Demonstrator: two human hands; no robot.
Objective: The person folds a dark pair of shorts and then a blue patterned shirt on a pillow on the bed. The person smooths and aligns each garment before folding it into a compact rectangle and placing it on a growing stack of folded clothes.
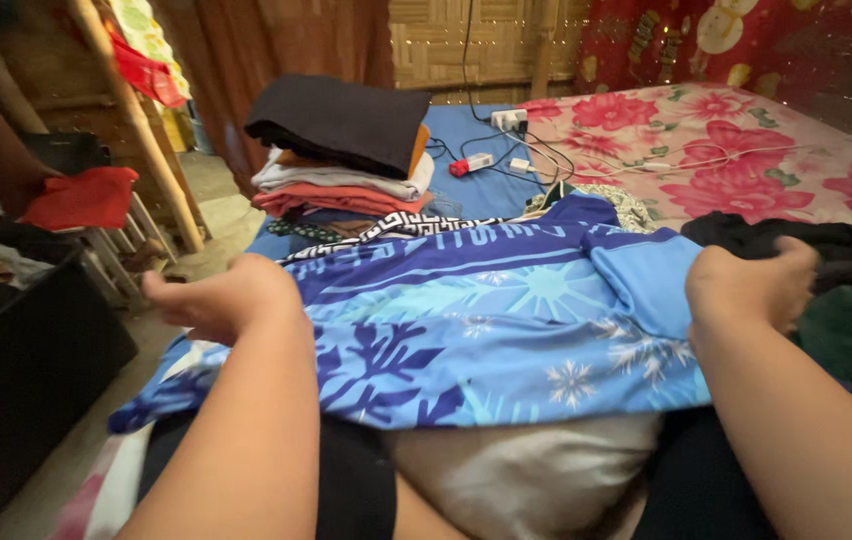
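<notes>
A blue garment (491,320) with a snowflake and leaf pattern lies spread across my lap and the bed edge. My left hand (221,295) grips its left edge, fingers curled around the fabric. My right hand (751,285) holds the garment's right side, near a folded-over sleeve. A black-and-white patterned band (386,228) runs along the garment's far edge.
A stack of folded clothes (341,160), dark on top, sits on the bed behind the garment. Dark clothes (846,260) lie at the right on a floral bedsheet (736,150). A power strip with cables (506,125) rests farther back. A black box (16,370) with clothes stands at the left.
</notes>
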